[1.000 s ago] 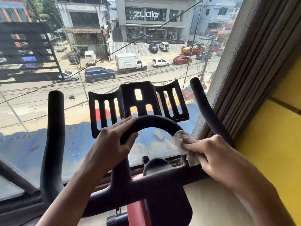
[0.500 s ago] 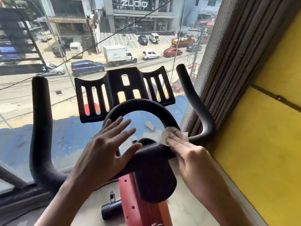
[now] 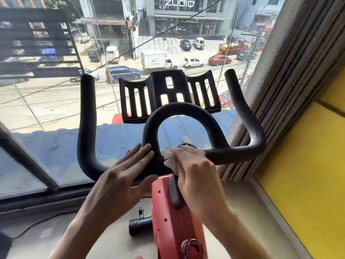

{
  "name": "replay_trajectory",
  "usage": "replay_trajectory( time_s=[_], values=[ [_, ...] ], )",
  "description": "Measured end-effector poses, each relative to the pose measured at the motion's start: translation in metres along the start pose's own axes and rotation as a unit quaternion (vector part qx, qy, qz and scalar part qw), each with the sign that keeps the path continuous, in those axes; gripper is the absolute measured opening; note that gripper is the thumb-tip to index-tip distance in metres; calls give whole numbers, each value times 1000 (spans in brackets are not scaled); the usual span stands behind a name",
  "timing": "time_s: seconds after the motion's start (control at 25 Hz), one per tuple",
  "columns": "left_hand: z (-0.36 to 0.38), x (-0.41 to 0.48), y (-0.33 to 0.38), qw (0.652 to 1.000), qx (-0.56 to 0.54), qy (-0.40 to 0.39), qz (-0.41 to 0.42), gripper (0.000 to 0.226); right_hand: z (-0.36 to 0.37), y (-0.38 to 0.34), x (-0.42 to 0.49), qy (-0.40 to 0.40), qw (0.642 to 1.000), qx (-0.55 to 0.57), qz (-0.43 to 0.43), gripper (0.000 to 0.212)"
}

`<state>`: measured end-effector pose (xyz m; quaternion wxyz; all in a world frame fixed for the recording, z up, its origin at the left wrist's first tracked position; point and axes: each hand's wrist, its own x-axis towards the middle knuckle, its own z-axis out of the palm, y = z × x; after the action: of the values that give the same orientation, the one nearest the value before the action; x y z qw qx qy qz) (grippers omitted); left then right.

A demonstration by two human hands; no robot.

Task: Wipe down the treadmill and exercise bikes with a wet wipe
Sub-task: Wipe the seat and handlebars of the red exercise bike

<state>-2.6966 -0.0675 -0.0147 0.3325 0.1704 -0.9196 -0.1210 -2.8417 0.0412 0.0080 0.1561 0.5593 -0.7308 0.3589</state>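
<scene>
Window [image 3: 56, 150] w/ street [image 3: 48, 101]; yellow wall [image 3: 308, 174]

"zudio" on building front [image 3: 186, 14] (white letters)
</scene>
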Motion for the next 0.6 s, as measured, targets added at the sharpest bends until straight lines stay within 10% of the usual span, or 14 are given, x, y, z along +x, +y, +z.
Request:
replay_trajectory(
  time_s=[0.28, 0.6],
  values=[
    [8, -4, 6, 1000, -16, 17, 7, 58, 0, 46, -15, -54, 978, 26, -201, 38],
    [30, 24, 31, 996, -4, -40, 77, 54, -48, 117, -26, 32, 999, -8, 4, 32]
  ],
)
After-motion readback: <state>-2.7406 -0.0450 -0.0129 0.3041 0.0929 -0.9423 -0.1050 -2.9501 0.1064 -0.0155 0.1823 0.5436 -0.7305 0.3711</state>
